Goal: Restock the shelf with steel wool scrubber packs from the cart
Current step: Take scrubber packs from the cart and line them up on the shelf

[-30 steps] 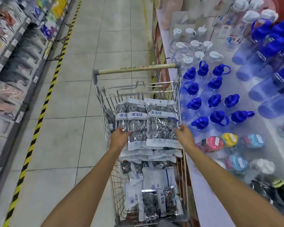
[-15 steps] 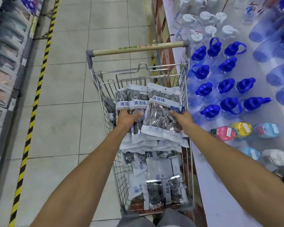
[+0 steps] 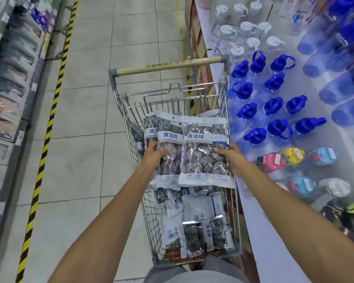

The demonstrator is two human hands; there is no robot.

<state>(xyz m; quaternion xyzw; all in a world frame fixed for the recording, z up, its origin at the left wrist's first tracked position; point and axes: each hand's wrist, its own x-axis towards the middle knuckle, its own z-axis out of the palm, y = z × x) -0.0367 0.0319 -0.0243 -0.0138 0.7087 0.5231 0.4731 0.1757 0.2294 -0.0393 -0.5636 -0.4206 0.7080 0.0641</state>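
The left hand [image 3: 154, 158] is closed on the left edge of a fanned bundle of scrubber packs [image 3: 189, 151], thumb across the front of the leftmost packs. The right hand [image 3: 232, 158] grips the right edge of the same bundle, fingers curled behind, thumb on the front face of the largest pack. The bundle is held upright over the cart [image 3: 119, 101], clear of the loose packs [image 3: 200, 223] lying flat in the basket beneath. The wooden cart handle [image 3: 168, 66] is at the far end. A display bench [image 3: 274, 248] on the right, touching or just beside the cart, carries blue-lidded bottles [image 3: 274, 105], white-lidded jugs [image 3: 249, 31] and coloured flasks [image 3: 290, 158]. A shelf [image 3: 10, 92] of hung goods runs along the left, behind a yellow-black floor stripe [image 3: 47, 137].

The step in hand is judged to be lifting the bundle out for transfer. The packs are slippery film and overlap loosely, so even inward pressure from both sides should be kept and the fan squared before it is carried. The hang holes at the top should be kept upward for pegging. Which shelf bay is to be filled cannot be told
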